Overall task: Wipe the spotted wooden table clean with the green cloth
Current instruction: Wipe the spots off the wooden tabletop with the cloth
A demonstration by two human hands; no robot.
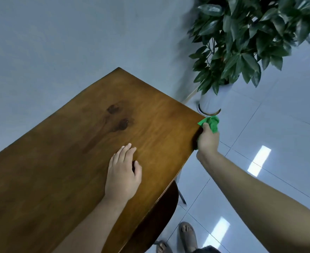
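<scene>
From the head view we saw a white pot on the tiled floor, holding a leafy plant, just beyond the far right corner of the worktop. The left hand lay flat on the wood, its grip apart and fingers straight. The right hand reached to that corner's edge, grip clamped on the green cloth, bunched and bright. Two dark spots with a smear marked the wood mid-surface.
</scene>
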